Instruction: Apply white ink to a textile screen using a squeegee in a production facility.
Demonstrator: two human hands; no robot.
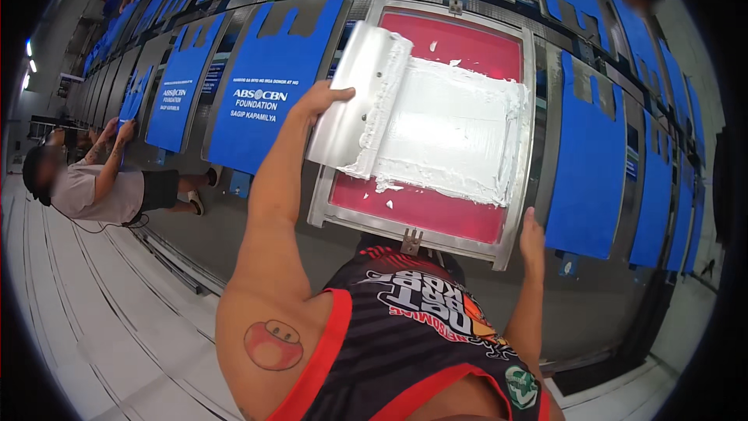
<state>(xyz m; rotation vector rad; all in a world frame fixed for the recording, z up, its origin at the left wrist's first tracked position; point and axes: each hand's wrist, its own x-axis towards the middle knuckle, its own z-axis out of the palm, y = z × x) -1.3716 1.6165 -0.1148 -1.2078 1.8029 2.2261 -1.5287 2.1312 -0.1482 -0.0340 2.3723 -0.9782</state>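
My left hand (322,99) is closed on the near-left edge of a wide metal squeegee (354,113), thumb on top and the other fingers mostly hidden. The squeegee lies tilted across the left part of a metal-framed printing screen (515,210) with red mesh (417,214). Thick white ink (448,129) covers the middle of the mesh and clings to the squeegee's right edge. My right hand (533,235) is beside the frame's near-right rail, seen edge-on with its visible fingers stretched forward. Whether it touches the rail I cannot tell.
Printed blue bags (269,70) lie on boards to the left; plain blue bags (588,164) lie on boards to the right. More boards form a row behind. At the left, a co-worker (105,187) handles a blue bag. A hinge clamp (411,242) sits at the frame's near edge.
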